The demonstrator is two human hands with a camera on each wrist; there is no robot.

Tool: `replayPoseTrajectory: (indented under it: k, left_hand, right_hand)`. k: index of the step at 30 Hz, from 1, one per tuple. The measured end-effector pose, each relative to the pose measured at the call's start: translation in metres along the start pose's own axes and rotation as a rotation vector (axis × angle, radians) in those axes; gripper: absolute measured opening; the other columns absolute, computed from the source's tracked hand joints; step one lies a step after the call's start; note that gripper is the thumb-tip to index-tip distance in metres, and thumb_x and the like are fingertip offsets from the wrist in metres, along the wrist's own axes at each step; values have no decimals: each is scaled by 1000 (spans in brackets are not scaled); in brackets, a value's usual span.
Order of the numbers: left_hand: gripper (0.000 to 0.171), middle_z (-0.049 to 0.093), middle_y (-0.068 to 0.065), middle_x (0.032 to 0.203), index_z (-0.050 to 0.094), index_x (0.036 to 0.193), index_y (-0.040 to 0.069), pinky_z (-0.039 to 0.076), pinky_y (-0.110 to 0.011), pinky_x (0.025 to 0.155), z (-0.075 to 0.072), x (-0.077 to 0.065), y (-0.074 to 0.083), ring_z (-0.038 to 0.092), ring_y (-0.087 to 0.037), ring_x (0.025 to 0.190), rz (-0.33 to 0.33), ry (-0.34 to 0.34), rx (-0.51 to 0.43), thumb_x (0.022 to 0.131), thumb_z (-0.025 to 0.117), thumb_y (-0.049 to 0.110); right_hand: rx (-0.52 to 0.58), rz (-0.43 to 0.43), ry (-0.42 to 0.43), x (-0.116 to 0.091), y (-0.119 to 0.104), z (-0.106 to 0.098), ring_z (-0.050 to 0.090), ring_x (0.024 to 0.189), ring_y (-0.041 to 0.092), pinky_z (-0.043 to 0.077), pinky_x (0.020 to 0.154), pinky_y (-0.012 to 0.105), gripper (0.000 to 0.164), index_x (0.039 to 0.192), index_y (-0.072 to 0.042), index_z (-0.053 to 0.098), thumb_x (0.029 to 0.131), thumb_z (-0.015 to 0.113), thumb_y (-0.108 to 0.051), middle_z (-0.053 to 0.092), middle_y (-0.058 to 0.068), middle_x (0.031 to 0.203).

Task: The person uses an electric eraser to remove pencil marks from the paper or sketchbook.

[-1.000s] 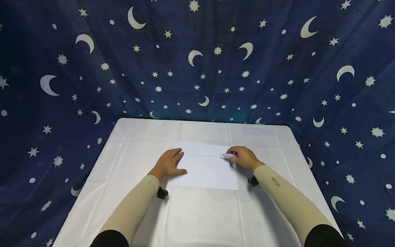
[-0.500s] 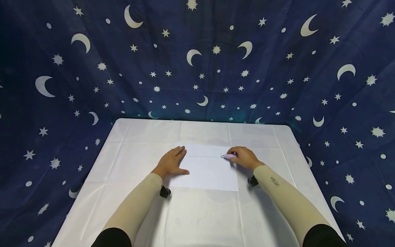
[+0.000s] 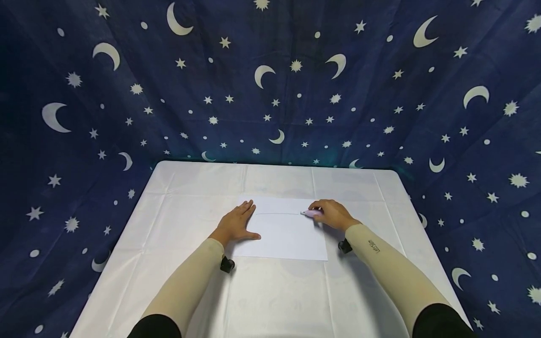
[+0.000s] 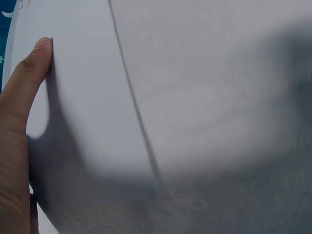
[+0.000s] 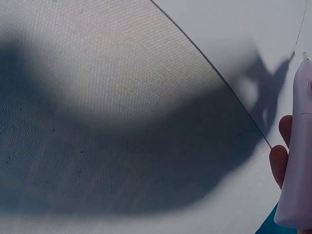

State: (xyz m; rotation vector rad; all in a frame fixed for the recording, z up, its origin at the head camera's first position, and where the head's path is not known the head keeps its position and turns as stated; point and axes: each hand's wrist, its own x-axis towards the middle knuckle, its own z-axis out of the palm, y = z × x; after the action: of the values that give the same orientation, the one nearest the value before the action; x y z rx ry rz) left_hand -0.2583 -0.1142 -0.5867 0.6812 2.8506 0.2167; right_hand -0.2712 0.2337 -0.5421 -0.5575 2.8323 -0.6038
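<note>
A sheet of white paper (image 3: pixel 287 239) with one thin dark line (image 3: pixel 276 213) across its upper half lies on the table. My left hand (image 3: pixel 236 222) rests on its left side, thumb and fingers spread; in the left wrist view the straight thumb (image 4: pixel 38 63) lies on the paper. At the paper's right side, my right hand (image 3: pixel 334 214) grips a thick lilac pen-shaped tool (image 3: pixel 313 213). Its narrow tip points left, right at the line's right end. In the right wrist view the tool's body (image 5: pixel 296 165) shows a small reddish button, with two fingertips behind it.
A white cloth with fold creases covers the table (image 3: pixel 274 295). Dark blue fabric (image 3: pixel 236 80) with moons and stars hangs behind it and at both sides. Small black cameras sit under both wrists.
My left hand has slid slightly right and inward over the paper, then stayed there. The right hand has shifted slightly left with the lilac tool still in its grip.
</note>
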Motion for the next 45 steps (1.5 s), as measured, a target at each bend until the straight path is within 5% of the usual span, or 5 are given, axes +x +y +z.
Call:
replayPoseTrajectory:
  k: [8, 24, 45]
  left_hand:
    - [116, 8, 3, 150, 20, 145, 16, 27, -39, 103, -2, 5, 2, 5, -14, 135, -30, -24, -51, 55, 55, 81]
    - [118, 7, 6, 150, 20, 145, 19, 23, -38, 105, 1, 5, 0, 3, -11, 135, -72, -40, -120, 51, 59, 79]
    - [119, 7, 7, 149, 21, 144, 19, 23, -38, 105, 2, 5, 1, 3, -11, 135, -75, -24, -143, 49, 62, 78]
  right_hand:
    - [-2, 7, -8, 4, 2, 1, 53, 88, 15, 43, 84, 38, 26, 104, -25, 64, 78, 69, -24, 61, -4, 106]
    - [19, -3, 13, 5, 0, 6, 51, 76, 14, 43, 73, 32, 22, 98, -26, 64, 76, 69, -25, 61, -8, 95]
    - [8, 21, -1, 4, 0, 8, 51, 79, 14, 43, 77, 35, 22, 99, -26, 65, 77, 69, -24, 61, -7, 98]
